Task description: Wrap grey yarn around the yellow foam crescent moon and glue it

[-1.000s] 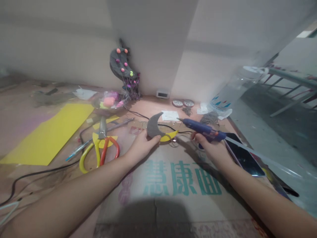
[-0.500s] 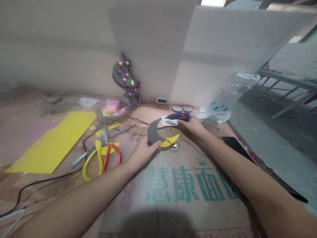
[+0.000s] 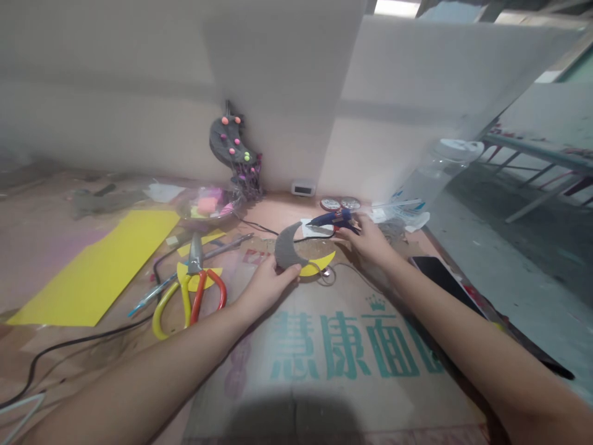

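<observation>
My left hand [image 3: 266, 281] pinches a yellow crescent-moon cutout [image 3: 319, 264] between thumb and fingers. Grey yarn [image 3: 288, 246] is wrapped over the crescent's upper part, while its lower tip is bare yellow. From the wrapping, a loose yarn strand [image 3: 328, 281] curls onto the cardboard and trails right. My right hand [image 3: 368, 240] is closed at the handle of a blue glue gun [image 3: 332, 218]; part of the handle is hidden by the fingers. The gun's nozzle points left, above a small white paper [image 3: 309, 228] and close to the crescent's top tip.
Scissors [image 3: 198, 278] with yellow and red handles, a pen [image 3: 151, 298] and a yellow sheet [image 3: 106, 266] lie at left. Behind stand a decorated grey crescent [image 3: 227, 142] and a small white display [image 3: 303, 188]. A plastic jar [image 3: 440, 170] and a phone [image 3: 445, 281] are at right.
The glue gun has turned so its handle and red trigger show, and my right hand has shifted slightly right around it. My left hand and the crescent have barely moved.
</observation>
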`<state>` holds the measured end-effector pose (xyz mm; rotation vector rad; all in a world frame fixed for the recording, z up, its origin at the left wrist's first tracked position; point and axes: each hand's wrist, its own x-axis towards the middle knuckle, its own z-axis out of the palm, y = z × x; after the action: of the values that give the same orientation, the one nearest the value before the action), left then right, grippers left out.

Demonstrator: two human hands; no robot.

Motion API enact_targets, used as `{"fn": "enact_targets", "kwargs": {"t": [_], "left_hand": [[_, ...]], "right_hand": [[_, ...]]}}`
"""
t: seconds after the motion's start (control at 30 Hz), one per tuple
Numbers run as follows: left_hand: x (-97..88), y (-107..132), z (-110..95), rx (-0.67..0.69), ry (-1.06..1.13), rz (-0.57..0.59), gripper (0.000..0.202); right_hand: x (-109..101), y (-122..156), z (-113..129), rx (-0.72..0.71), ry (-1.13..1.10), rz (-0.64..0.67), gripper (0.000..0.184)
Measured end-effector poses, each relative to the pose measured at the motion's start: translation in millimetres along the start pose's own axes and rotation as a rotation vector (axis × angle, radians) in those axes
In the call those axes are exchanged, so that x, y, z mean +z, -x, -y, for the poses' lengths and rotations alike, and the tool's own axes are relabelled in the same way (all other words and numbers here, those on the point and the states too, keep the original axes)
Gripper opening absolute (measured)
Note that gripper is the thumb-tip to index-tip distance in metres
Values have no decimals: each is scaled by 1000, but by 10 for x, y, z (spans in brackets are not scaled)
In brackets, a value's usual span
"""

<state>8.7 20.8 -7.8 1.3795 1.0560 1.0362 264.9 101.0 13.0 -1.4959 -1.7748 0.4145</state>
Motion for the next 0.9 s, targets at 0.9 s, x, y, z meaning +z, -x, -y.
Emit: {"fn": "enact_targets", "kwargs": {"t": [0.9], "left_hand": [[22, 11, 9, -15, 120, 18, 37]], "right_hand": [[11, 1009, 474, -353, 106, 132, 14]]}}
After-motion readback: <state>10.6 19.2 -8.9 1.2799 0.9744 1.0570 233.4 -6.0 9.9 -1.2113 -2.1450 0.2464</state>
